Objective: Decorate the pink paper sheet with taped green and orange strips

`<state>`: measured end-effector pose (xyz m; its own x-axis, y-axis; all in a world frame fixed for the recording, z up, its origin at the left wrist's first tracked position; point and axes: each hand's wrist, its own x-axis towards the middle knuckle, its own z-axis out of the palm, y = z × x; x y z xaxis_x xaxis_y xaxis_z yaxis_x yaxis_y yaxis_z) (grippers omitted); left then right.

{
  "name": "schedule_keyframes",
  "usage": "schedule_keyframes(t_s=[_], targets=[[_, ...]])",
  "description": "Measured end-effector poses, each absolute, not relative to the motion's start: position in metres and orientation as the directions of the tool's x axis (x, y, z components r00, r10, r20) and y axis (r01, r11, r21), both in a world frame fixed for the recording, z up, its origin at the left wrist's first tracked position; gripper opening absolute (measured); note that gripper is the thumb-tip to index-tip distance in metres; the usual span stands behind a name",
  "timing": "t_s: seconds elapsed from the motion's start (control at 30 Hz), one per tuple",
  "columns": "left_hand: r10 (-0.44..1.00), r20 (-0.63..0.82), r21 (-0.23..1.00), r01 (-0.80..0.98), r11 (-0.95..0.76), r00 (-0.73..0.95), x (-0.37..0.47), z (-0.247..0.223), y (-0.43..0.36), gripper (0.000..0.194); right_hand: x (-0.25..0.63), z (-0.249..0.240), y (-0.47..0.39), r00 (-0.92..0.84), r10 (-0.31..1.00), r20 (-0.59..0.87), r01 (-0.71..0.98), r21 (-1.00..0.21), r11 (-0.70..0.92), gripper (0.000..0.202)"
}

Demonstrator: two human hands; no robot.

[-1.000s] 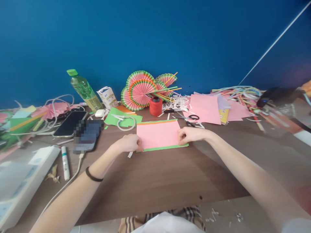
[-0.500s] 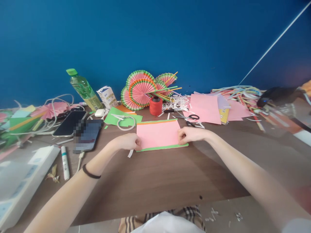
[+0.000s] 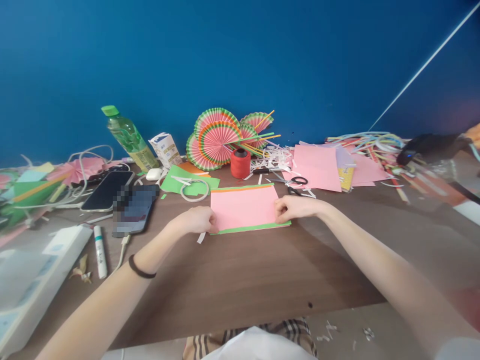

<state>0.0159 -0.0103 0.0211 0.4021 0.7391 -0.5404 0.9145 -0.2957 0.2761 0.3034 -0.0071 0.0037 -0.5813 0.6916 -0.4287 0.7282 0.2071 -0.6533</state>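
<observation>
A pink sheet of paper (image 3: pixel 243 207) lies flat on the table, with green along its near edge and orange and green along its far edge. My left hand (image 3: pixel 199 220) has its fingers closed at the sheet's left side, by the near corner. At the right side, my right hand (image 3: pixel 287 207) pinches the sheet with curled fingers. A narrow white strip (image 3: pixel 201 237) sticks out below my left hand. Scissors (image 3: pixel 299 181) with black handles rest just beyond my right hand. My fingertips are partly hidden on both sides.
Behind the sheet stand a red thread spool (image 3: pixel 240 164) and folded paper fans (image 3: pixel 219 140). Pink papers (image 3: pixel 317 167) are piled at right. A green bottle (image 3: pixel 129 137), phones (image 3: pixel 140 210), a marker (image 3: pixel 100 252) and a white power strip (image 3: pixel 48 280) occupy the left.
</observation>
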Motion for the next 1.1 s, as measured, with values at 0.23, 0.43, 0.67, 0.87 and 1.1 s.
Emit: schedule_keyframes(t_s=[0.23, 0.43, 0.67, 0.87, 1.1], targets=[[0.778, -0.514, 0.086, 0.924, -0.371, 0.361, 0.02, 0.031, -0.02, 0.022, 0.305, 0.002, -0.007, -0.594, 0.686, -0.42, 0.718, -0.662, 0.216, 0.018], [0.827, -0.468, 0.049, 0.944, -0.327, 0.311, 0.014, 0.027, -0.023, 0.029, 0.305, 0.002, -0.007, -0.589, 0.685, -0.428, 0.717, -0.668, 0.199, 0.016], [0.823, -0.449, 0.154, 0.937, -0.313, 0.348, 0.005, 0.022, -0.022, 0.02, 0.305, 0.001, -0.006, -0.601, 0.675, -0.427, 0.71, -0.673, 0.206, 0.019], [0.816, -0.464, 0.18, 0.938, -0.296, 0.346, 0.008, 0.025, -0.025, 0.016, 0.306, 0.002, -0.006, -0.614, 0.666, -0.425, 0.711, -0.664, 0.232, 0.021], [0.815, -0.464, 0.183, 0.937, -0.296, 0.348, 0.006, 0.022, -0.023, 0.018, 0.304, 0.003, -0.008, -0.599, 0.679, -0.424, 0.732, -0.633, 0.252, 0.017]])
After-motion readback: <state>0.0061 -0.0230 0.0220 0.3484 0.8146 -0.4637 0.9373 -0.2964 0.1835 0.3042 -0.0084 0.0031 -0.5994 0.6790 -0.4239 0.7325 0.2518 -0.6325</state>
